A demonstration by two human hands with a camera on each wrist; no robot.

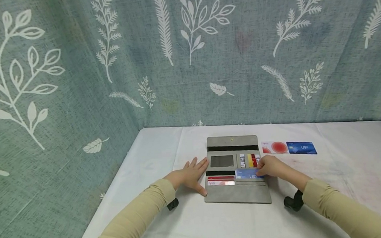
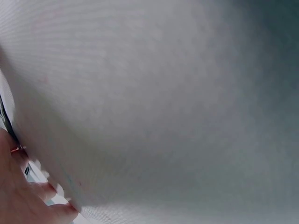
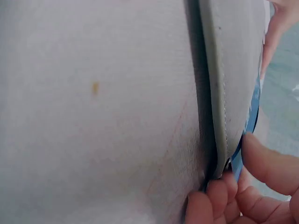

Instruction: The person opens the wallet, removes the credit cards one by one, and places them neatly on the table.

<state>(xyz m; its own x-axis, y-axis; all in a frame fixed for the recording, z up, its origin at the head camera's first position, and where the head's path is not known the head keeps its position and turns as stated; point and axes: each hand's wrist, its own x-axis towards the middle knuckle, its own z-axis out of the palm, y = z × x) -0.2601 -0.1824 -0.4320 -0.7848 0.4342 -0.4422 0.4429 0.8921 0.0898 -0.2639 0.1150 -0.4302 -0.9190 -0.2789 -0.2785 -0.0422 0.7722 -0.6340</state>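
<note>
A leafy curtain (image 1: 244, 108) hangs behind the white table (image 1: 200, 231); my left hand (image 1: 193, 176) lies spread, touching the left edge of the open wallet (image 1: 238, 197), which rests between my hands; my right hand (image 1: 272, 166) pinches the right end of a blue card (image 1: 245, 174) over its slots (image 1: 250, 183); beyond that pinch lie a red-circled card (image 1: 274, 147) and a second blue card (image 1: 301, 148)

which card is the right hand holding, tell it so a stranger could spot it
On the white table lies an open grey wallet. At its right edge, the right hand pinches the blue VIP card. Unlike the other blue card, it is on the wallet.
</note>
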